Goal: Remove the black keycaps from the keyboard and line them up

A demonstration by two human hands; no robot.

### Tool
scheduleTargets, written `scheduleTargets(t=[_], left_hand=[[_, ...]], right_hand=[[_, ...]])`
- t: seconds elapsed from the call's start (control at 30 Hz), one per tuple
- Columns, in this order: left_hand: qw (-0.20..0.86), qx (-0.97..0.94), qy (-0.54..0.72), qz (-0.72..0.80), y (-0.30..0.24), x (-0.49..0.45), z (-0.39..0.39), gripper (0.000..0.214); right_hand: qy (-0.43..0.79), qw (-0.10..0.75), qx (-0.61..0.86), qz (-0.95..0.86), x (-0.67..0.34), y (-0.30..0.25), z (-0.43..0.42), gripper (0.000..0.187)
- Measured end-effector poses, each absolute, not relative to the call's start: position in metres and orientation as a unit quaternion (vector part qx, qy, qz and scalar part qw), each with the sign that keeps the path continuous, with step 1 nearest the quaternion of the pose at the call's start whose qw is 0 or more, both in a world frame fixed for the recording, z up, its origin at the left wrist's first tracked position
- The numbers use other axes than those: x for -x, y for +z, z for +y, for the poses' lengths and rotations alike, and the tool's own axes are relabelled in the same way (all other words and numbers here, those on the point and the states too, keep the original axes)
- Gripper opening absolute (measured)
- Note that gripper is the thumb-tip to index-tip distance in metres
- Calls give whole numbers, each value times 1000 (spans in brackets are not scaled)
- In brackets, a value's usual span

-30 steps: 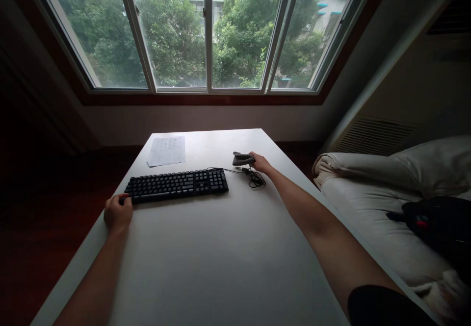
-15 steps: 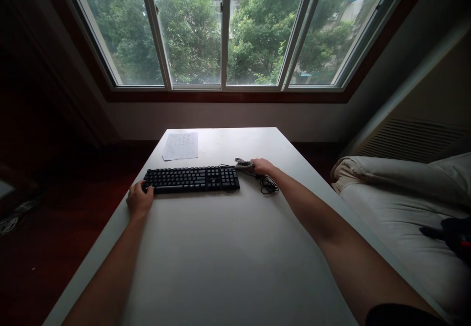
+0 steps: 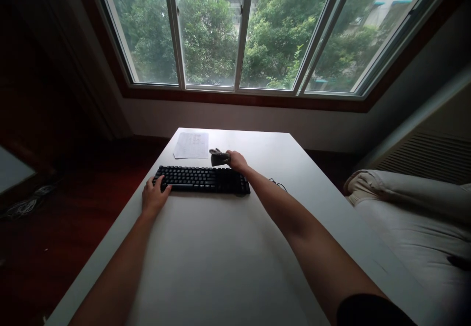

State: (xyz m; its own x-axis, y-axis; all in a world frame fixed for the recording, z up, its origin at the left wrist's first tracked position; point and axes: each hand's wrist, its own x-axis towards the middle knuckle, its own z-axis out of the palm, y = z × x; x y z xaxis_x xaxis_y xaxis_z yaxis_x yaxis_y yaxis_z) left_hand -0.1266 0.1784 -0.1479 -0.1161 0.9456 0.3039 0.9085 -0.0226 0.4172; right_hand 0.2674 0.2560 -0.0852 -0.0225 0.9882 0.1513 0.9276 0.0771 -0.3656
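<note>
A black keyboard lies flat across the white table. My left hand grips its left end, with the index finger over the keys and the thumb by the front edge. Above the back right part of the keyboard, my right hand is closed on a dark grey, soft-looking folded cloth; its exact kind is hard to make out. A shadow falls on the keys below it. Part of a thin black cable shows behind my right forearm.
A printed paper sheet lies at the back left of the table. Beyond stands a window above a low wall. A pale cushioned seat is on the right, and loose cables lie on the floor at left.
My right hand has moved left with the grey cloth, from beside the keyboard to above it. My left hand has shifted a little onto the keys. The view has turned slightly.
</note>
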Motion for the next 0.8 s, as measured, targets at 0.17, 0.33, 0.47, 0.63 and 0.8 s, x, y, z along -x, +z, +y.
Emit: scheduleTargets(t=[0.17,0.33,0.47,0.63,0.8], left_hand=[[41,-657,302,690,-149,133,179,53],[65,-644,339,683,-150,138,183,43],[68,-638,351,682,-150,140,186,40],[76,-634,355,683,-149,142,188,38],[78,-629,368,680,-150,144,190,35]], right_hand=[[90,173,627,-754,-181,-90,283,29],[133,146,605,-771,-141,-103,318,25],[135,144,609,-768,-130,-112,339,30],[103,140,614,-770,-118,-120,356,30],[62,110,610,-782,-100,-122,369,28]])
